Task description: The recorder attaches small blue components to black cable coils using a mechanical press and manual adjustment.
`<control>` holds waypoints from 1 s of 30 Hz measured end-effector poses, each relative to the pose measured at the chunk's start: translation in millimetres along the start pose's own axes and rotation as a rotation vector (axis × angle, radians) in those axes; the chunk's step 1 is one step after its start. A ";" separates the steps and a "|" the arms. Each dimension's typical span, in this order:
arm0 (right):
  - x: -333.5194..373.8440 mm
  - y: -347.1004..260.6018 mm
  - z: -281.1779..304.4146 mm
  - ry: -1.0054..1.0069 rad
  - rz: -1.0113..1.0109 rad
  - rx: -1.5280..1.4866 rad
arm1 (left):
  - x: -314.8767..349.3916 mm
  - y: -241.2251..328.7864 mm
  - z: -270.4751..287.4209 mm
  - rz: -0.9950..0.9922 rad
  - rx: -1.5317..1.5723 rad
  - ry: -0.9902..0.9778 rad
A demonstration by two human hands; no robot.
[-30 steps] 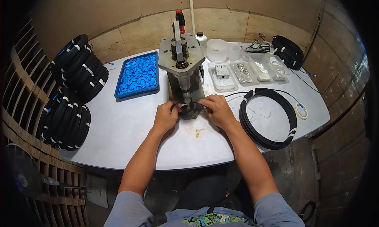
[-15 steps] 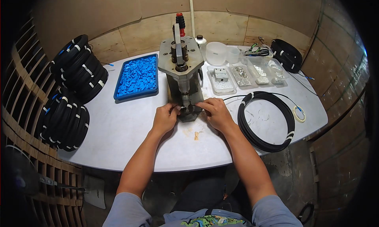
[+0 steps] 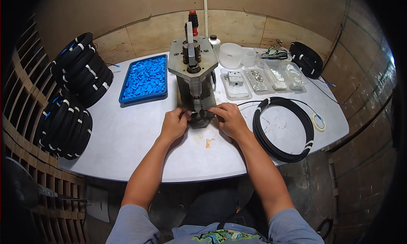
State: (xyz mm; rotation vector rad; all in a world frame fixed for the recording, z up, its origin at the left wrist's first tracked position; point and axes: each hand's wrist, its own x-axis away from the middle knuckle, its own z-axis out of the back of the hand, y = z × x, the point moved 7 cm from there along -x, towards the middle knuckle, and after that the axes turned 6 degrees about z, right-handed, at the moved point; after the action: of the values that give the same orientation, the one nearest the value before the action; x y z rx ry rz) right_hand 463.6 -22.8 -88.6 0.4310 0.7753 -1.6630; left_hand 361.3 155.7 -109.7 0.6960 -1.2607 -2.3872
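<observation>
A grey metal bench press [image 3: 194, 65] with an upright lever stands at the middle of the table. My left hand [image 3: 175, 123] is at the left of its lower jaw, thumb and forefinger pinched together on something too small to make out. From the other side my right hand [image 3: 231, 119] reaches in, its fingers closed and the forefinger extended to the jaw. A thin black cable runs from the coil [image 3: 257, 129] on the right into my right hand; its end is hidden by the fingers and the press.
Left of the press lies a blue tray [image 3: 122, 100] full of small blue pieces. Stacked black cable coils [image 3: 70, 127] stand at the left edge. Clear plastic boxes [image 3: 257, 80] of small parts, white cups [image 3: 231, 55] and a tape roll [image 3: 318, 122] sit on the right.
The whole view has shifted slightly, so the table and press appear a little further left and up. Both hands stay at the press jaw with nearly the same grip.
</observation>
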 end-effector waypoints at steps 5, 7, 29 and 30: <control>-1.0 -1.3 1.7 0.026 0.012 -0.011 | 0.1 -0.3 -0.5 0.004 0.003 0.006; -0.7 -1.2 1.6 0.029 0.013 -0.010 | 0.1 -0.1 -0.5 -0.004 0.006 0.011; -2.9 -2.8 -0.1 0.040 0.014 0.046 | 4.0 14.7 4.5 -0.080 -0.048 0.045; -2.7 -1.6 -0.3 0.043 0.014 0.045 | 3.7 13.9 4.4 -0.077 -0.031 0.047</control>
State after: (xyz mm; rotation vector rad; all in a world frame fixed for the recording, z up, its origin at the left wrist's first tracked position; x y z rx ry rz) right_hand 462.6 -20.5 -86.7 0.5037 0.7664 -1.6656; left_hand 356.8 149.1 -96.9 0.7999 -1.1961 -2.4316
